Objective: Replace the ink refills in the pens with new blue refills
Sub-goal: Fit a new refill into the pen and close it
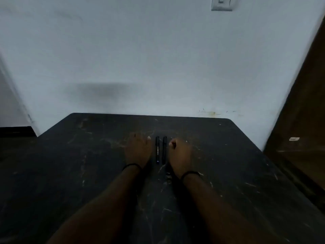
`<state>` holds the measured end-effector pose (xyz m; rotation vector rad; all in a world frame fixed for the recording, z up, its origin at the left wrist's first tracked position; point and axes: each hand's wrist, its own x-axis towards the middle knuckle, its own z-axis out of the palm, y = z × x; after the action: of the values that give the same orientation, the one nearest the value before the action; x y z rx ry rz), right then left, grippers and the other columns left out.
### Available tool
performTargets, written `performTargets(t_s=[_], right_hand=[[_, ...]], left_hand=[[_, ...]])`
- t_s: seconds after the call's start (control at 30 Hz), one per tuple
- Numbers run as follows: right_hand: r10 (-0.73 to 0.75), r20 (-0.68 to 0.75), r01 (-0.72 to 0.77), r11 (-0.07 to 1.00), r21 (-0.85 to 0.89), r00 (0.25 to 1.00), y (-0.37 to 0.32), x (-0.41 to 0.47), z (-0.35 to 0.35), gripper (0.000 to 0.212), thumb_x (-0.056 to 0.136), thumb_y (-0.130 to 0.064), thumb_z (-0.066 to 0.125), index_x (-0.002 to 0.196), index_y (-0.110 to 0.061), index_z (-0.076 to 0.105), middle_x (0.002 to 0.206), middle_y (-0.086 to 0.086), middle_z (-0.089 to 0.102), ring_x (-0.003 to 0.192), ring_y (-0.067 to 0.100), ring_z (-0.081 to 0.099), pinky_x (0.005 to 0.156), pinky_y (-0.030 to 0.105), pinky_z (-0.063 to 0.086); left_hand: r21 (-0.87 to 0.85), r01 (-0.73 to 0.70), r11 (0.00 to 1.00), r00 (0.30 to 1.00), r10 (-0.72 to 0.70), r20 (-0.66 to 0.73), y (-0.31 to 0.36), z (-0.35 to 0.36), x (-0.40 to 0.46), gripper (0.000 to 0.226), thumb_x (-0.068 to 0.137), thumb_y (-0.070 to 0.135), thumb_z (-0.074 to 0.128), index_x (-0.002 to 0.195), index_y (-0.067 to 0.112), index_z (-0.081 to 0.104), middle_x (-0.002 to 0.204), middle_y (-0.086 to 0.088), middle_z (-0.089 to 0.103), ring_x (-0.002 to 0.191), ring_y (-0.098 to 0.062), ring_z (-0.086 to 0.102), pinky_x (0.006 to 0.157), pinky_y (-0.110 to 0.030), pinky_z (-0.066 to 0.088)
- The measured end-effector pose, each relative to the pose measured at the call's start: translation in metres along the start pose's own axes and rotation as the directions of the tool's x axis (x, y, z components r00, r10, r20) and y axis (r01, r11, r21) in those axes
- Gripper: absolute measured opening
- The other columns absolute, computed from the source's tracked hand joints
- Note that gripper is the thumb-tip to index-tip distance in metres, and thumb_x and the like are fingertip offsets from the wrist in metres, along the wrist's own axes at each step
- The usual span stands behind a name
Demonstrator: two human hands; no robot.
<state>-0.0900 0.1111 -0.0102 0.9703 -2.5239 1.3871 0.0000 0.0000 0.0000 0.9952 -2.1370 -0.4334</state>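
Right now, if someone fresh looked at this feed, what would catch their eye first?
Two dark pens lying side by side at the middle of the scratched black table, pointing away from the person. The left hand and the right hand flank them on the tabletop, neither holding a pen; each wrist wears a black band. Behind is a pale wall with a light switch at top right.

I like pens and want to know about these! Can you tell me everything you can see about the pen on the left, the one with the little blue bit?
The left pen is slim and black, probably plastic. It lies flat on the dark scratched table, pointing away from the person, with a small blue mark near its closer end and faint pale lettering along its barrel. It looks whole, not taken apart. A second black pen lies parallel, close on its right. The left hand rests beside it, not gripping it.
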Motion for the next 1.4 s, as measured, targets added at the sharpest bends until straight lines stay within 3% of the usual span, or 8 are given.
performTargets(t_s=[0.13, 0.37, 0.6, 0.73, 0.9, 1.07, 1.23, 1.4], right_hand=[[0.046, 0.062, -0.04, 0.995, -0.093, 0.997, 0.0, 0.015, 0.011, 0.024, 0.097, -0.032, 0.054, 0.082, -0.014, 0.06, 0.087, 0.007, 0.068, 0.085, 0.024, 0.062, 0.088, 0.036, 0.045], [0.069, 0.123, -0.04, 0.973, -0.225, 0.99, -0.008, 0.028, 0.019, 0.034, 0.093, -0.041, 0.061, 0.098, -0.008, 0.062, 0.102, 0.013, 0.069, 0.098, 0.033, 0.065, 0.077, 0.034, 0.049], [0.099, 0.166, -0.057, 0.969, -0.241, 0.981, -0.011, 0.03, 0.016, 0.032, 0.09, -0.029, 0.059, 0.065, -0.013, 0.047, 0.086, 0.013, 0.07, 0.086, 0.032, 0.067, 0.061, 0.026, 0.035], [0.094, 0.119, -0.077, 0.987, -0.138, 0.988, -0.011, 0.028, 0.015, 0.029, 0.091, -0.032, 0.055, 0.073, -0.01, 0.053, 0.078, 0.007, 0.061, 0.079, 0.03, 0.063, 0.06, 0.03, 0.035], [-0.089, -0.024, 0.084, 0.984, -0.155, 0.996, -0.014, 0.02, 0.013, 0.023, 0.095, -0.036, 0.05, 0.086, -0.015, 0.051, 0.083, 0.004, 0.06, 0.066, 0.021, 0.054, 0.055, 0.034, 0.034], [-0.347, 0.073, 0.354, 0.926, -0.132, 0.935, -0.018, 0.018, 0.016, 0.013, 0.102, -0.027, 0.041, 0.099, -0.015, 0.045, 0.082, -0.003, 0.047, 0.063, 0.017, 0.042, 0.057, 0.032, 0.028], [-0.37, 0.218, 0.386, 0.922, -0.034, 0.903, -0.017, 0.015, 0.018, 0.011, 0.104, -0.025, 0.04, 0.104, -0.016, 0.046, 0.081, -0.004, 0.05, 0.065, 0.013, 0.05, 0.053, 0.029, 0.034], [-0.301, 0.261, 0.349, 0.923, -0.161, 0.917, -0.019, 0.015, 0.018, 0.025, 0.105, -0.029, 0.033, 0.088, -0.018, 0.047, 0.082, 0.001, 0.052, 0.072, 0.022, 0.05, 0.064, 0.034, 0.032]], left_hand=[[-0.122, 0.08, 0.989, 0.997, -0.082, -0.009, -0.004, 0.011, 0.018, 0.019, 0.094, 0.029, 0.055, 0.088, 0.011, 0.054, 0.099, -0.011, 0.055, 0.083, -0.023, 0.052, 0.071, -0.031, 0.037], [-0.146, 0.098, 0.984, 0.995, -0.101, -0.014, -0.01, 0.032, 0.039, 0.026, 0.094, 0.035, 0.053, 0.076, 0.016, 0.054, 0.081, -0.003, 0.057, 0.07, -0.019, 0.053, 0.061, -0.03, 0.035], [-0.181, 0.082, 0.98, 0.996, -0.087, -0.021, -0.01, 0.033, 0.035, 0.025, 0.097, 0.035, 0.054, 0.085, 0.014, 0.061, 0.08, 0.001, 0.061, 0.073, -0.015, 0.057, 0.067, -0.032, 0.047], [-0.322, 0.094, 0.942, 0.993, -0.114, -0.042, -0.012, 0.032, 0.035, 0.028, 0.097, 0.037, 0.054, 0.08, 0.015, 0.06, 0.071, 0.004, 0.058, 0.063, -0.009, 0.051, 0.059, -0.028, 0.04], [-0.481, 0.045, 0.876, 0.995, -0.084, -0.06, -0.009, 0.029, 0.035, 0.041, 0.1, 0.045, 0.044, 0.076, 0.015, 0.056, 0.071, -0.008, 0.06, 0.065, -0.018, 0.056, 0.059, -0.031, 0.043], [-0.595, -0.007, 0.803, 0.996, -0.046, -0.073, -0.006, 0.03, 0.033, 0.05, 0.096, 0.058, 0.039, 0.079, 0.015, 0.058, 0.065, 0.002, 0.058, 0.06, -0.013, 0.058, 0.061, -0.04, 0.052], [-0.588, -0.062, 0.806, 0.994, 0.0, -0.105, -0.004, 0.03, 0.031, 0.047, 0.096, 0.052, 0.04, 0.06, 0.024, 0.05, 0.056, 0.004, 0.049, 0.052, -0.013, 0.047, 0.055, -0.039, 0.042], [-0.518, -0.048, 0.854, 0.994, -0.009, -0.107, -0.006, 0.031, 0.032, 0.044, 0.1, 0.032, 0.038, 0.057, 0.028, 0.036, 0.055, 0.006, 0.04, 0.051, -0.012, 0.037, 0.054, -0.039, 0.035]])
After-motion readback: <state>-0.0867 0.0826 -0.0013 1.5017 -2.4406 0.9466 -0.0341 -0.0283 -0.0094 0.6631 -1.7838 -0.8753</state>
